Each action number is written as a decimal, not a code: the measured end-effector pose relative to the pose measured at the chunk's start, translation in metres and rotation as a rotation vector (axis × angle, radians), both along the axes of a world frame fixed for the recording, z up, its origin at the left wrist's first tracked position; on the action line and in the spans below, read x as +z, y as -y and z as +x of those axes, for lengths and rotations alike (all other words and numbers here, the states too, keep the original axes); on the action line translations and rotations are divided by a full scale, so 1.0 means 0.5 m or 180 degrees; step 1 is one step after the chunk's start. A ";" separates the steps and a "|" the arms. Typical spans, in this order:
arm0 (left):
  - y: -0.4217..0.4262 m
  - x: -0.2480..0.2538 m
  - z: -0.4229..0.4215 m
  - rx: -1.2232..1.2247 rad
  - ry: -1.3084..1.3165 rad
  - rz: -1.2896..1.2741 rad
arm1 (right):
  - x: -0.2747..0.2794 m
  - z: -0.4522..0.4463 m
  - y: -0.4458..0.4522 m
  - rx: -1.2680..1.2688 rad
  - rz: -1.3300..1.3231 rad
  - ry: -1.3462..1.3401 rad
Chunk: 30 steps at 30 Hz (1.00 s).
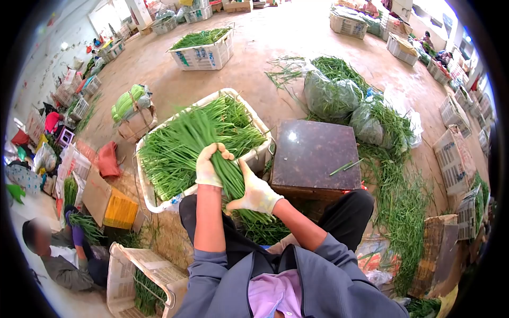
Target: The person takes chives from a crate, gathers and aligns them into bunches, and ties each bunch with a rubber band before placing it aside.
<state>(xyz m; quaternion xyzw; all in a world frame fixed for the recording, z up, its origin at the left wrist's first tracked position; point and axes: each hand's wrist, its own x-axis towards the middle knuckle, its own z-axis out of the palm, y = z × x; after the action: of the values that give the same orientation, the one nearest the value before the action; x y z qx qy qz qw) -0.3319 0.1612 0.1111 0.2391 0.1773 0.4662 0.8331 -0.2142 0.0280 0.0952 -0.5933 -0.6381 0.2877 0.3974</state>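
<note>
A thick bunch of long green chives slants up and away from my lap, its upper end smeared by motion. My left hand, in a pale glove, wraps its fingers round the middle of the bunch. Lower down, my right hand, gloved too, cups the stalks with its thumb up and its fingers partly hidden beneath. Just beyond my hands stands a white plastic crate heaped with chives. More loose greens lie between my knees.
At my right knee is a dark-topped low table with a few cut stalks. Bags of greens and scattered trimmings lie beyond and right. A tilted crate and a seated person are at left; another filled crate stands ahead.
</note>
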 end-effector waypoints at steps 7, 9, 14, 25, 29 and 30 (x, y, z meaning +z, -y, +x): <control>0.003 -0.013 0.025 0.0403 -0.0830 -0.0568 | -0.053 0.014 0.010 0.0103 -0.0096 -0.1045; 0.009 -0.004 0.017 0.0480 -0.0732 -0.0605 | -0.028 0.023 0.014 -0.0505 0.0831 -0.1178; 0.002 -0.009 0.019 0.0550 -0.0724 -0.0284 | -0.033 0.027 0.009 -0.0771 0.1142 -0.0366; -0.093 -0.081 -0.105 0.1180 -0.0299 -0.0758 | -0.034 0.210 0.093 0.0247 0.1541 -0.6200; -0.080 -0.041 -0.117 0.1374 -0.0419 -0.0456 | -0.002 0.287 0.132 0.0140 -0.0584 -0.1440; -0.073 -0.030 -0.105 0.1385 -0.0559 -0.0406 | -0.007 0.266 0.122 -0.0194 -0.0184 -0.0387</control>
<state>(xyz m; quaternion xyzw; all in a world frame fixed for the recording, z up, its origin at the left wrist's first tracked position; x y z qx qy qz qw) -0.3842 0.1975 0.0963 0.1818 0.3254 0.5999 0.7079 -0.0814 -0.0333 0.0917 -0.6052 -0.5858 0.3293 0.4268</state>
